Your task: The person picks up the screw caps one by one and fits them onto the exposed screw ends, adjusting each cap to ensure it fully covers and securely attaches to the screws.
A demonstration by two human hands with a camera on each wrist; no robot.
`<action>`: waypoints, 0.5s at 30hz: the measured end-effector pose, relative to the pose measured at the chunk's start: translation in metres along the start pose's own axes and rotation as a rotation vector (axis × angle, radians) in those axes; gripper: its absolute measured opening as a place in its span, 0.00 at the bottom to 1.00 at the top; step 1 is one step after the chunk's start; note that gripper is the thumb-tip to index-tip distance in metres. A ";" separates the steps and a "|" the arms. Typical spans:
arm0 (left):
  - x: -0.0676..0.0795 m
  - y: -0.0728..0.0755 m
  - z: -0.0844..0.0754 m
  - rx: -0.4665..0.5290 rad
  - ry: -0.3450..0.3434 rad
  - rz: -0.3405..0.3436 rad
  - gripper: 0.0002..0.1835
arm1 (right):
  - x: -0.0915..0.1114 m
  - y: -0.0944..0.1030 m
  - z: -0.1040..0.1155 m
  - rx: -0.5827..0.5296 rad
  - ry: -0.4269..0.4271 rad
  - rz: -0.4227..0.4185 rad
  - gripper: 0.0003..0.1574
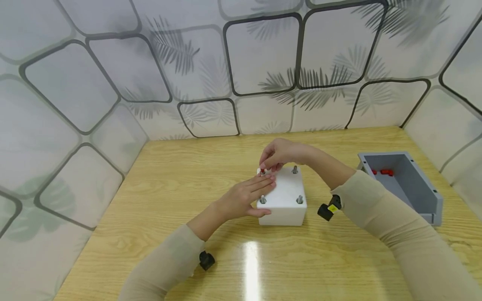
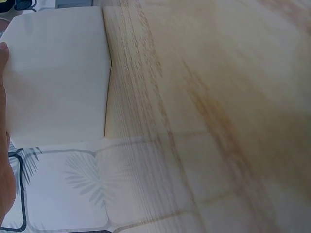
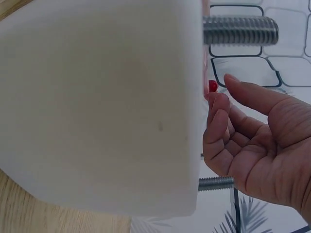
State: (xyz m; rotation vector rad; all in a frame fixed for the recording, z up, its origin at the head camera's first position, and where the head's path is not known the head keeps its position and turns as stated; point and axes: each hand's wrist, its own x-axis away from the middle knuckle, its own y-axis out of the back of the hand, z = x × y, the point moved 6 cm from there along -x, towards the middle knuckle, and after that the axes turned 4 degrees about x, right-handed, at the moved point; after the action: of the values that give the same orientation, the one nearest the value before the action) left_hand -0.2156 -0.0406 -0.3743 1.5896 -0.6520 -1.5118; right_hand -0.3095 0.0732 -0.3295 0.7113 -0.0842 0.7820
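Note:
A white block [image 1: 282, 215] stands on the table with threaded metal bolts [image 1: 299, 199] rising from the corners of its top. My left hand [image 1: 241, 200] rests on the block's left side, fingers straight across the top and thumb by the near edge. At the far left corner, the thumb and fingers of my right hand [image 1: 278, 154] pinch a small red cap [image 1: 262, 171] at the bolt there. The right wrist view shows the red cap [image 3: 213, 86] just beyond the fingertips, mostly hidden. The left wrist view shows a side of the block [image 2: 58, 77].
To the right stands a grey bin [image 1: 429, 196] with a few red pieces [image 1: 387, 172] inside. Patterned fabric walls [image 1: 263, 54] enclose the wooden table [image 1: 180, 167] at the back and sides. Black wrist cameras [image 1: 326, 212] hang beneath the sleeves.

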 end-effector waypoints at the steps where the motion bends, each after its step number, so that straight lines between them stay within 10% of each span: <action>1: 0.000 0.000 0.000 -0.003 0.000 0.001 0.38 | 0.001 0.001 0.000 -0.001 0.005 -0.002 0.12; 15: -0.001 0.002 -0.002 0.007 0.003 0.000 0.38 | 0.016 0.019 -0.014 -0.080 -0.001 -0.042 0.15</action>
State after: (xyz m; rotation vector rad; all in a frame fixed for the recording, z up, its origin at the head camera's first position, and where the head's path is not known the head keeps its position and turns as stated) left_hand -0.2136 -0.0408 -0.3725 1.5968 -0.6564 -1.5089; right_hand -0.3136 0.1009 -0.3250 0.6364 -0.1007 0.7341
